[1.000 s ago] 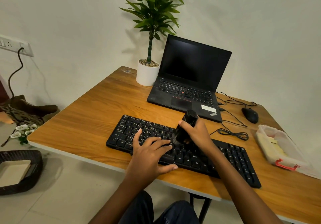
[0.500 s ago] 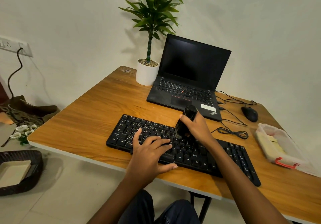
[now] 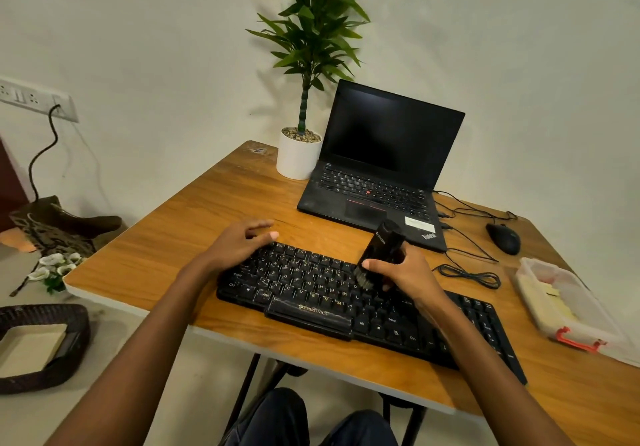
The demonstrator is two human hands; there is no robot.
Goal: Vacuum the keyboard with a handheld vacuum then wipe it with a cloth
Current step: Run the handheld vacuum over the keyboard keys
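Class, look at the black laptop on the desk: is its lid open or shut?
Open. The black laptop has its lid raised behind exposed keys and trackpad, dark screen facing the person.

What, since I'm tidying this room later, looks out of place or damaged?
White flowers lie on the floor left of the table, not in any vase. The table's far corner has a scuffed patch. Nothing looks spilled.
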